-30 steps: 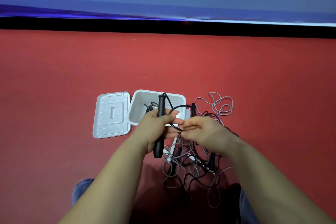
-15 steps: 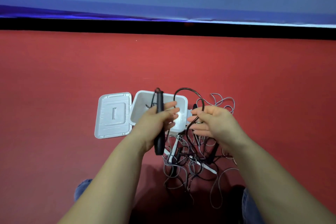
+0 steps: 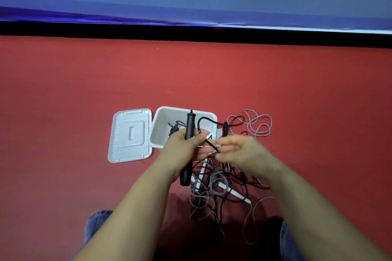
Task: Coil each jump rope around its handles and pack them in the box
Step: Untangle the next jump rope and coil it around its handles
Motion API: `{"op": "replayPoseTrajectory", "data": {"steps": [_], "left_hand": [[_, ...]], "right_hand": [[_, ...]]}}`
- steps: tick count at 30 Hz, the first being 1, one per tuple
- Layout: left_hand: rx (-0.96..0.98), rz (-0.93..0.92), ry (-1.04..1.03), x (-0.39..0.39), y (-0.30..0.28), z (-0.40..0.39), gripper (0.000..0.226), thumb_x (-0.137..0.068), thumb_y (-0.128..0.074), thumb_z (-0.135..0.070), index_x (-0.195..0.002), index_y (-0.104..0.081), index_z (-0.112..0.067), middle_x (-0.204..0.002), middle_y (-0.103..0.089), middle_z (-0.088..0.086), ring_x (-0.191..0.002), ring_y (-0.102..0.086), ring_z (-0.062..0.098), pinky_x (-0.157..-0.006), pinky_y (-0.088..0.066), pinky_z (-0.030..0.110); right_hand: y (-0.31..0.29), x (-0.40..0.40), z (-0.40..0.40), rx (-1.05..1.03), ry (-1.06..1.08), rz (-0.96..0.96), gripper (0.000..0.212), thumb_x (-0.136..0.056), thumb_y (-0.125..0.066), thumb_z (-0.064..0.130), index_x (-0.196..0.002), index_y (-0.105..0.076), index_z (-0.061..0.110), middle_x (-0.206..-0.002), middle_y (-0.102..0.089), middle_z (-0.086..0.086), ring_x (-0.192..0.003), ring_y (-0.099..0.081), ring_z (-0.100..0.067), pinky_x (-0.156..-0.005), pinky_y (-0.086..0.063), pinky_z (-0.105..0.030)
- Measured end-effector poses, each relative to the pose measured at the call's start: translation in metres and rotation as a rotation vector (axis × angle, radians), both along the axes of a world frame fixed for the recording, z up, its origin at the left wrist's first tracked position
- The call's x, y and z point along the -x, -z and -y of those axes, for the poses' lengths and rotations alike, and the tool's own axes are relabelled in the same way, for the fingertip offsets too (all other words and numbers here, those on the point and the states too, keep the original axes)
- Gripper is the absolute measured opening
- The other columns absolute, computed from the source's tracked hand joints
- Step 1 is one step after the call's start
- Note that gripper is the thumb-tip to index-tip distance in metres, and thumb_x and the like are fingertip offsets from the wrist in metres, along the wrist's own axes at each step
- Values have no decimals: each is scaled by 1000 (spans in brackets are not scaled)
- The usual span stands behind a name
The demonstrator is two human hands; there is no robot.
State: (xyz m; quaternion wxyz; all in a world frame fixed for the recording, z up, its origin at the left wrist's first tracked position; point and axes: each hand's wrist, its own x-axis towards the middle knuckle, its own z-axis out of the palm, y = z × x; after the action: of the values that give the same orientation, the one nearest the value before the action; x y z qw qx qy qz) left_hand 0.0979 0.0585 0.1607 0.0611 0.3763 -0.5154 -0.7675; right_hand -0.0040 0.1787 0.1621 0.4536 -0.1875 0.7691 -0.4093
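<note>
Box (image 3: pixel 158 127), lid (image 3: pixel 130 135), ropes (image 3: pixel 220 188) on red floor (image 3: pixel 63 101)

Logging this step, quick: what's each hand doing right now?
Left hand: grips the black jump-rope handle.
Right hand: fingers pinch the thin black rope cord.

black handle (image 3: pixel 188 133) upright, ropes (image 3: pixel 220 184) tangled, box (image 3: pixel 163 121) open

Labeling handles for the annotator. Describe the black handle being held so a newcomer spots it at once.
Start at the white box on the red floor, its lid lying to its left. Just in front of the box, the left hand grips a black handle nearly upright. Unlike the white handles lying in the rope tangle, it is off the floor.
</note>
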Motion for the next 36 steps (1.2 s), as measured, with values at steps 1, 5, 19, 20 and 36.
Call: {"op": "replayPoseTrajectory", "data": {"steps": [1, 5, 19, 20, 36], "left_hand": [[-27, -21, -18, 1, -2, 1, 11, -93, -56, -13, -99, -59, -4, -71, -73, 2, -67, -71, 14, -62, -58, 22], [-244, -168, -171, 3, -18, 5, 9, -93, -55, -14, -90, -62, -10, -75, -72, 5, -63, -71, 14, -59, -58, 23], [70, 94, 347, -7, -4, -2, 27, -86, -54, 7, -86, -70, -15, -90, -72, 5, -91, -61, 18, -92, -48, 33], [63, 83, 333, -7, -4, -2, 23, -88, -53, 7, -88, -67, -11, -87, -72, 5, -84, -65, 15, -87, -51, 28], [-362, -244, -194, 1, -24, 12, 17, -95, -48, -6, -97, -64, -9, -86, -75, 7, -76, -73, 16, -70, -59, 25]], "right_hand": [[6, -3, -1, -53, -72, -59, 28, -80, -69, 5, -107, -66, 10, -100, -70, -9, -90, -66, -21, -83, -51, -30], [19, -2, -1, -230, -137, -412, 13, -87, -61, 21, -82, -65, 9, -77, -65, -9, -71, -55, -21, -72, -46, -30], [-20, 9, 9, 446, 658, 616, 23, -97, -46, 21, -86, -59, 5, -63, -70, -8, -58, -70, -15, -49, -55, -20], [-21, 12, 8, 470, 695, 633, 24, -97, -46, 22, -86, -59, 5, -65, -71, -8, -59, -70, -15, -50, -55, -20], [13, -1, 0, -64, -109, -200, 14, -76, -76, 19, -72, -63, 21, -72, -67, -1, -68, -61, -15, -72, -50, -30]]}}
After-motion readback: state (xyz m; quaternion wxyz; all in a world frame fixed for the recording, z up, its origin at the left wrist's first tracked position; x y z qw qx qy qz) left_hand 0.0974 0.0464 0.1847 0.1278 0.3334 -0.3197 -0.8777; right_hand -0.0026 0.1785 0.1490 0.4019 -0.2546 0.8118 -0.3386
